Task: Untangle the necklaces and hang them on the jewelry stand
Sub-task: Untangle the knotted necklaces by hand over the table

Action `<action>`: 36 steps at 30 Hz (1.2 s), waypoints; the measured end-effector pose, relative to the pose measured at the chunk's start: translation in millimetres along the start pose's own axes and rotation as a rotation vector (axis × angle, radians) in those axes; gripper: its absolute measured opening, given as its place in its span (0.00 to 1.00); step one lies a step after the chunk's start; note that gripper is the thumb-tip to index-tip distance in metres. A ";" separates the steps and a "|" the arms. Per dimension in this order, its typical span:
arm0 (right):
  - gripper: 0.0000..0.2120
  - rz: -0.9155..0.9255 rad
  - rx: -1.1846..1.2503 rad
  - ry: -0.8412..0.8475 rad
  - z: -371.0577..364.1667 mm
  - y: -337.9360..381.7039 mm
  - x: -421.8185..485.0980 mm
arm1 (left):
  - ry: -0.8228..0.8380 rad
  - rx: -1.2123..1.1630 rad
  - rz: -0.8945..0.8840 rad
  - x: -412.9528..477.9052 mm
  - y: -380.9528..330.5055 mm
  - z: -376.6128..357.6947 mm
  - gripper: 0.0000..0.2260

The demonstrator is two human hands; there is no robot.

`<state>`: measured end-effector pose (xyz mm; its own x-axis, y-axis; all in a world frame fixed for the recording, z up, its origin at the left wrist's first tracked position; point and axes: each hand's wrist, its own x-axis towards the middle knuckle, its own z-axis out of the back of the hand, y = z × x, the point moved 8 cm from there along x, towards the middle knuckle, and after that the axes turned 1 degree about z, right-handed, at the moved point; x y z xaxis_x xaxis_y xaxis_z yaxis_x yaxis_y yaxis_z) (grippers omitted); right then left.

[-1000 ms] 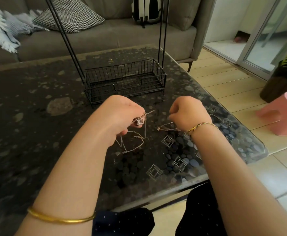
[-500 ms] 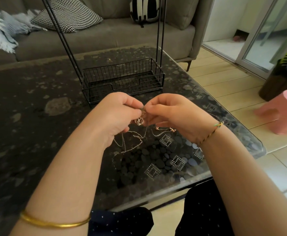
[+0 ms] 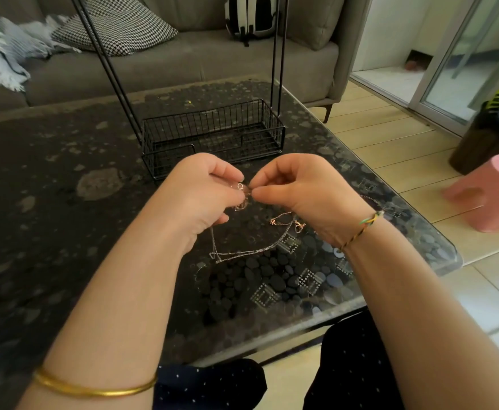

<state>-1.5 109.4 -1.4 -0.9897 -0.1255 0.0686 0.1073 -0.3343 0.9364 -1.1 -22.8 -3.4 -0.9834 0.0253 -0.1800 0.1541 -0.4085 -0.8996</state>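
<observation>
Necklaces point(image 3: 241, 205): tangled; knot lifted clear, loose loops trailing on desk point(image 3: 50, 179). Left hand point(image 3: 203, 193): pinching the knot. Right hand point(image 3: 298, 190): pinching it from the other side. Jewelry stand point(image 3: 212, 130): just behind the hands. Handling: tease strands apart slackly, never pull tight

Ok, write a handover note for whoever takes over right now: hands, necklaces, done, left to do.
The left hand pinches the knot in the necklaces; the right hand pinches it from the other side.
Loose chain trails down onto the table.
The jewelry stand sits just beyond the hands; nothing hangs on its visible part.
Done: nothing yet.
Left: untangle, then hang each.
</observation>
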 end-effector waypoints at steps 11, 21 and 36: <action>0.04 -0.035 -0.034 -0.111 4.2 -2.8 -0.7 | 0.010 0.097 -0.073 -0.2 -5.6 -1.2 0.12; 0.06 -0.119 0.168 -0.103 2.3 -9.3 0.4 | 0.033 0.074 -0.043 -1.0 -4.3 -5.0 0.11; 0.09 -0.161 0.393 -0.174 3.4 -12.6 -0.8 | -0.061 0.073 -0.077 -2.4 -8.1 1.9 0.09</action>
<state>-2.4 116.9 -12.1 -0.9957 0.0686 -0.0628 -0.0597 0.0469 0.9971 -0.1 -21.2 5.0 -0.9964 0.0041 -0.0847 0.0727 -0.4733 -0.8779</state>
